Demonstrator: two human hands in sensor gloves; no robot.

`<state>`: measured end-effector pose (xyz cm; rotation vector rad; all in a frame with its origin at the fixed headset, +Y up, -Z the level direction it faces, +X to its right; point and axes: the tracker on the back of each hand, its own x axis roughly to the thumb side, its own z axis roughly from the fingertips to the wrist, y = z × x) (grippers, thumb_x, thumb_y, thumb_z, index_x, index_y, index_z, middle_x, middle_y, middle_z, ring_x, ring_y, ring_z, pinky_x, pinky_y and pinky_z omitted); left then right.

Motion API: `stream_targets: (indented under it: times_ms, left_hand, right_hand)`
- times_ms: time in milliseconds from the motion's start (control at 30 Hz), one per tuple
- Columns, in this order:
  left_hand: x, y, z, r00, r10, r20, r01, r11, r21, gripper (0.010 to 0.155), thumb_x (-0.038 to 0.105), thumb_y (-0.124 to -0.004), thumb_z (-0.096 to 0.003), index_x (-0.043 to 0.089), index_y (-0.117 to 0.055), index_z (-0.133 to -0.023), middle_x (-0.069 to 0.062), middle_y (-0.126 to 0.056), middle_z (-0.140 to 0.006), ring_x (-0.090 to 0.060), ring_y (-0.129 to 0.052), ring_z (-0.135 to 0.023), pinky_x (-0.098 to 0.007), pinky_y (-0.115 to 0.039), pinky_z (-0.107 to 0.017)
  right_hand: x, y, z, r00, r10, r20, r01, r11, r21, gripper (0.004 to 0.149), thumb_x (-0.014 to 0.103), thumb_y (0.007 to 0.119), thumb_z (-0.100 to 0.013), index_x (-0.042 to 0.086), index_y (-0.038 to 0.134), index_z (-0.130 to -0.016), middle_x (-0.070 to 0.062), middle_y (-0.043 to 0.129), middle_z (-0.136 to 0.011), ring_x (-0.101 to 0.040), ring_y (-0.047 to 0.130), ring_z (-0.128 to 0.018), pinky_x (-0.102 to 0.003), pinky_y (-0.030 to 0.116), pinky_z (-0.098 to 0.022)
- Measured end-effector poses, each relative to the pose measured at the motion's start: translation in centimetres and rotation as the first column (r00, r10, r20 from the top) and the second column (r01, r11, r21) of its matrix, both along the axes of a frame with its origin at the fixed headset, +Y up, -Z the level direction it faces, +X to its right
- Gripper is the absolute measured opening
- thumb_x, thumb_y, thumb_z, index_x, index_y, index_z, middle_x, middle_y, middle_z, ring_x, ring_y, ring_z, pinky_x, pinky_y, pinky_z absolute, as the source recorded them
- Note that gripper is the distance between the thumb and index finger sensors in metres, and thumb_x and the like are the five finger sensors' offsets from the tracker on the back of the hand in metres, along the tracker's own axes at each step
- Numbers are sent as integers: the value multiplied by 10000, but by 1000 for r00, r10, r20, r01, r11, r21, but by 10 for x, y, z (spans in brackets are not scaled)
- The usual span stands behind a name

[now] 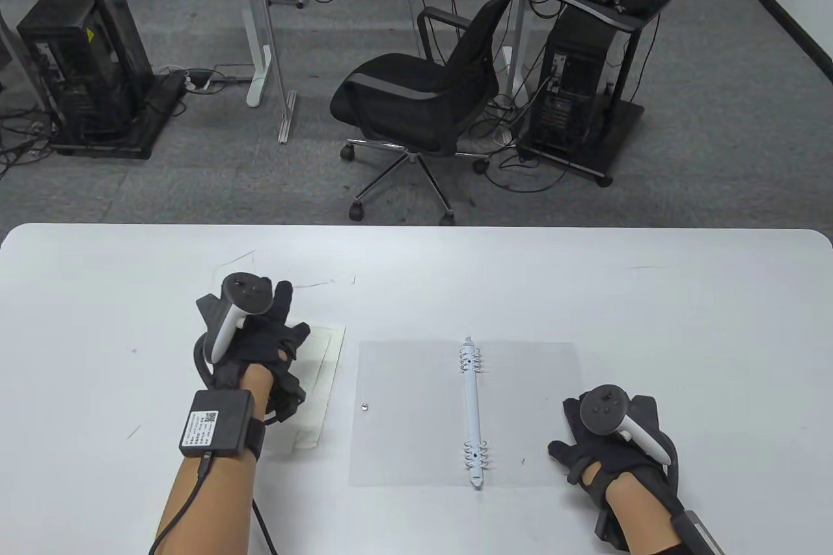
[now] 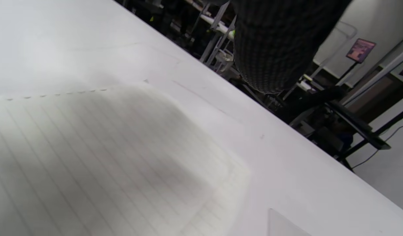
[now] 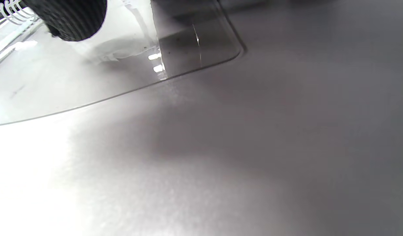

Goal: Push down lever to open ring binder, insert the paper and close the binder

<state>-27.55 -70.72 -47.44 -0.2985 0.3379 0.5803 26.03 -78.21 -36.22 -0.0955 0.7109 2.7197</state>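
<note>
A translucent ring binder (image 1: 403,412) lies opened flat in the middle of the white table, its white ring spine (image 1: 472,412) running down the centre; I cannot tell whether the rings stand open. Left of it lies a stack of lined paper (image 1: 322,379). My left hand (image 1: 273,337) rests on that paper with fingers spread; the left wrist view shows one fingertip (image 2: 273,49) above the lined sheet (image 2: 106,157). My right hand (image 1: 576,434) lies relaxed at the cover's right edge and holds nothing. In the right wrist view a fingertip (image 3: 70,19) hovers over the cover's corner (image 3: 201,49).
A small metal stud (image 1: 365,407) sits on the binder's left cover. Beyond the table's far edge (image 1: 416,226) stand an office chair (image 1: 423,99) and two computer towers on carts. A cable (image 1: 189,503) trails from my left wrist unit.
</note>
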Motion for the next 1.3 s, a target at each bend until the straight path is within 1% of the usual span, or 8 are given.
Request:
stream_targets:
  times_ms: [100, 300, 500, 733, 900, 1100, 1200, 1300]
  left_hand:
    - [-17, -32, -14, 999, 49, 8, -48, 996, -73, 897, 460, -962, -411, 490, -319, -1035, 246, -90, -1149, -183, 30, -1082, -542, -84, -737]
    - [-37, -79, -31, 990, 138, 0, -137, 980, -142, 939, 437, -989, -388, 500, -293, -1015, 245, -113, -1155, -174, 17, -1080, -528, -78, -731]
    - [-37, -83, -27, 998, 58, -33, -61, 993, -105, 899, 470, -977, -358, 519, -361, -1010, 270, -267, -1182, -158, -93, -1118, -513, -137, -750]
    - [-28, -67, -4, 984, -158, -88, 165, 983, 81, 906, 459, -1032, -330, 507, -432, -1007, 214, -689, -1080, -237, -543, -1134, -607, -393, -794]
    - [-25, -48, 24, 965, -251, -70, 260, 950, 172, 772, 428, -1058, -362, 402, -607, -989, 180, -975, -790, -243, -935, -885, -605, -539, -773]
    - [-9, 21, 77, 987, 14, 158, -53, 967, 249, 688, 441, -1060, -370, 394, -709, -960, 184, -1016, -741, -210, -1008, -782, -578, -609, -752]
    - [14, 54, 108, 949, 106, 296, -196, 936, 292, 677, 442, -1060, -372, 395, -723, -958, 184, -1020, -738, -208, -1011, -775, -576, -614, -750]
    - [53, 73, 136, 872, 187, 453, -344, 892, 294, 669, 455, -1044, -384, 398, -716, -965, 186, -1016, -748, -201, -1009, -779, -573, -620, -747]
  right_hand:
    - [-1, 0, 0, 1000, 4, 0, -4, 1000, -2, 792, 557, 680, -501, 275, 248, -1102, -18, 76, -1189, -368, 26, -1039, -702, 203, -685]
    - [-1, 0, 0, 1000, 9, -3, -9, 1000, -2, 793, 558, 681, -500, 277, 246, -1101, -18, 76, -1189, -369, 27, -1039, -701, 207, -686]
    - [-1, 0, 0, 1000, 6, -4, -6, 1000, -6, 796, 561, 679, -501, 275, 241, -1101, -18, 69, -1188, -370, 20, -1037, -702, 202, -685]
    - [-1, -1, 0, 1000, 0, -7, 0, 1000, -11, 803, 563, 678, -501, 277, 227, -1100, -16, 54, -1185, -366, 6, -1033, -700, 190, -683]
    - [-1, -1, 0, 1000, -7, -8, 7, 1000, -16, 805, 565, 675, -503, 274, 221, -1101, -20, 47, -1185, -368, -3, -1031, -701, 183, -682]
    - [0, 6, 0, 994, -108, -24, 109, 993, 39, 808, 559, 681, -502, 262, 233, -1106, -57, 57, -1194, -402, -7, -1023, -704, 189, -681]
    - [-5, 23, 5, 978, -194, -76, 203, 969, 144, 820, 554, 687, -496, 255, 224, -1103, -92, 66, -1193, -419, 17, -1028, -712, 212, -684]
    - [-18, 45, 18, 893, -402, -204, 443, 866, 232, 830, 557, 715, -470, 223, 303, -1108, -115, 181, -1206, -443, 143, -1047, -707, 310, -694]
